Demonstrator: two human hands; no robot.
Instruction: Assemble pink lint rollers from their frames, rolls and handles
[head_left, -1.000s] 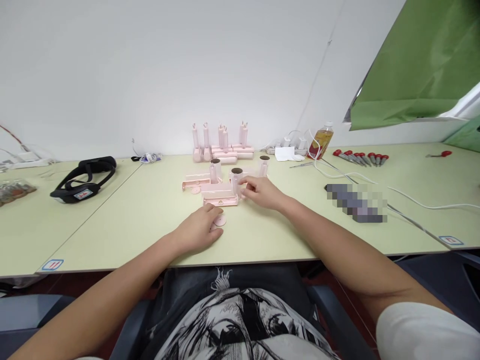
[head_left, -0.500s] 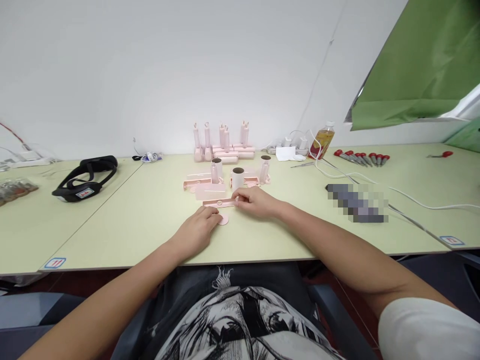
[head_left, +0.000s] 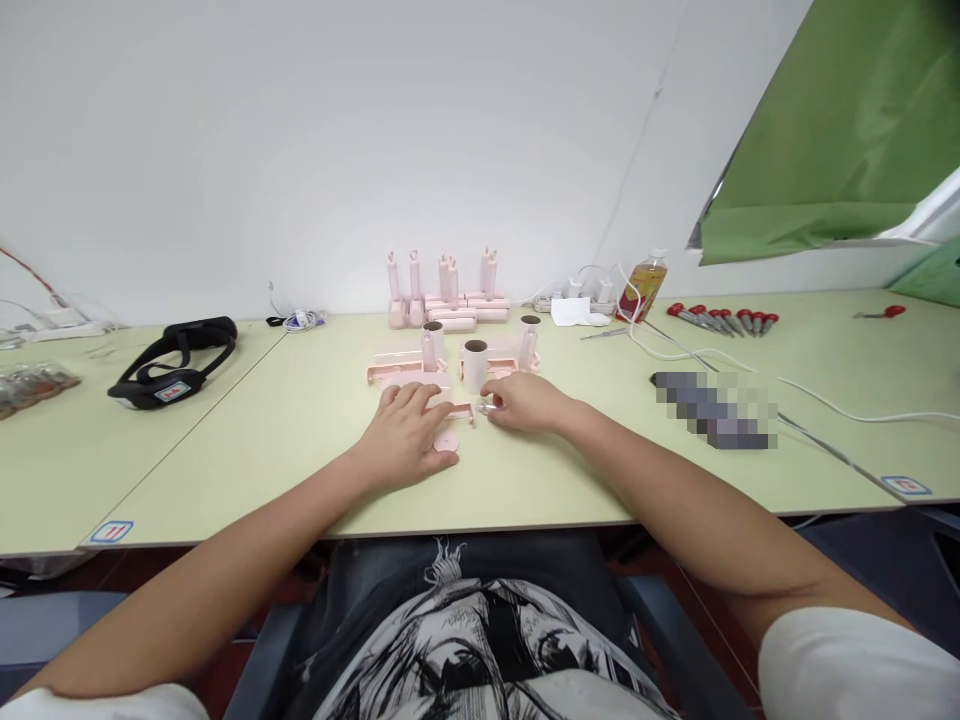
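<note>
My left hand [head_left: 407, 432] lies on a flat pink plastic shell part [head_left: 455, 408], fingers stretched over it, thumb beside a small pink disc [head_left: 446, 441]. My right hand [head_left: 523, 403] pinches a small pale piece at the shell's right end; what it is I cannot make out. Just behind stand three short rolls with dark cores [head_left: 475, 362] and more pink shell parts [head_left: 395, 368]. Both forearms rest over the table's front edge.
A row of upright pink handles and stacked pink parts [head_left: 445, 288] stands by the wall. A black headset [head_left: 174, 361] lies left, red-handled screwdrivers [head_left: 720, 318], a bottle [head_left: 642, 284], white cables [head_left: 840, 402] and a blurred dark object [head_left: 712, 408] right.
My left hand slid forward from the disc onto the pink shell part. My right hand drew back from the rolls to the shell's right end and pinched there.
</note>
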